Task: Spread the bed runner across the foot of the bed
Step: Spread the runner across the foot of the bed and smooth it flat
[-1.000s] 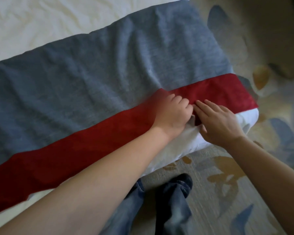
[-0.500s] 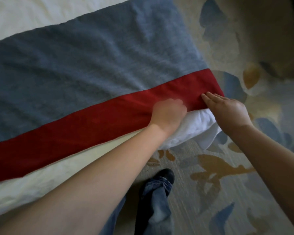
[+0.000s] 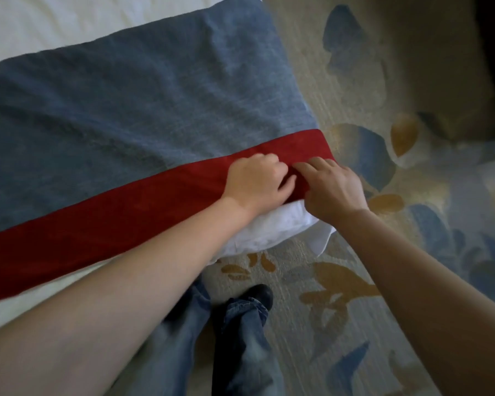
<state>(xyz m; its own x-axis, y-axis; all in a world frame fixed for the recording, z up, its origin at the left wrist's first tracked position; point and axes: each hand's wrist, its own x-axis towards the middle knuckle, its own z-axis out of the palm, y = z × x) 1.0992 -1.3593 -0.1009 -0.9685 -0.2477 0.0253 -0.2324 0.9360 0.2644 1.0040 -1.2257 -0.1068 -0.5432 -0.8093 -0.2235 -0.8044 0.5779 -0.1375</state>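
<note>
Cloth of the bed runner lies flat across the foot of the bed, grey-blue over most of its width, with a red band along the side nearer the person. Its right end reaches the bed's right edge, and white bedding shows beyond it at the bed's near right corner and along the near edge.

Both hands sit on the red band close to that right end, almost touching each other. The left hand rests knuckles up with its fingers curled down onto the cloth and its thumb stretched toward the other hand. Whether it pinches any fabric cannot be told. The right hand, just beside it at the runner's end, holds nothing, its fingers arched and their tips pressing on the band.

Below the bed's near edge are the person's jeans and a dark shoe, standing on a patterned carpet in beige, blue and gold.
</note>
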